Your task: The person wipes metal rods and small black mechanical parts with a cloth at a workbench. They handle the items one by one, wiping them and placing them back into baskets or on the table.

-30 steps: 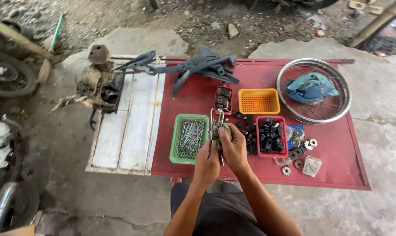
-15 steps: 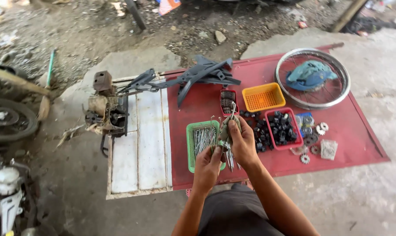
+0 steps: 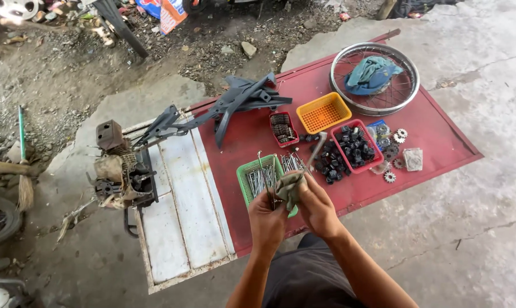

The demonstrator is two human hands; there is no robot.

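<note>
My left hand (image 3: 267, 219) grips a bundle of thin metal spokes (image 3: 265, 177) that stick up above the green basket (image 3: 247, 183). My right hand (image 3: 316, 206) holds a greyish rag (image 3: 290, 186) wrapped around the spokes, right beside my left hand. One long rod (image 3: 315, 149) rises from between my hands toward the red tray. More spokes lie in the green basket under my hands.
On the red table (image 3: 435, 137): a red tray (image 3: 376, 164) of black parts, an orange basket (image 3: 324, 112), a small tray of chain (image 3: 283, 129), sprockets (image 3: 396, 146), a wheel rim (image 3: 374, 106) with a blue cloth, black frame pieces (image 3: 235, 102). An old engine (image 3: 120, 172) sits left on a white panel (image 3: 178, 211).
The view has swung left and tilted, so the table now sits at an angle. My hands stay together on the spokes and rag, now over the green basket's near edge.
</note>
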